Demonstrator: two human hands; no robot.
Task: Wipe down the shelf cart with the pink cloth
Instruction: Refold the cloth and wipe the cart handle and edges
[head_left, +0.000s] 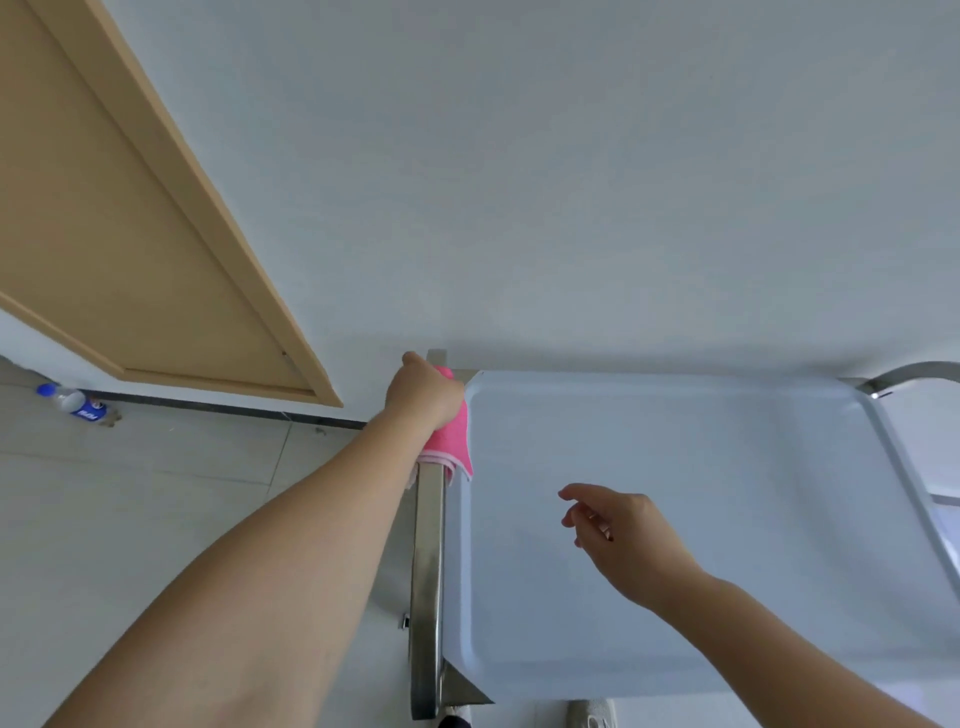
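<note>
White wall, steel shelf cart (427, 571): rail wipe under way.
Left hand (423, 395) gripping pink cloth (451, 441); right hand (618, 540) relaxed, empty; next, probably dragging along rail.

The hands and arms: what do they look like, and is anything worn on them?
Both arms are bare as far as the view shows: no sleeves, gloves, watch or bracelet. The left hand shows no ring. The right hand has something small and shiny on one finger, perhaps a ring; it is too blurred to tell.
</note>
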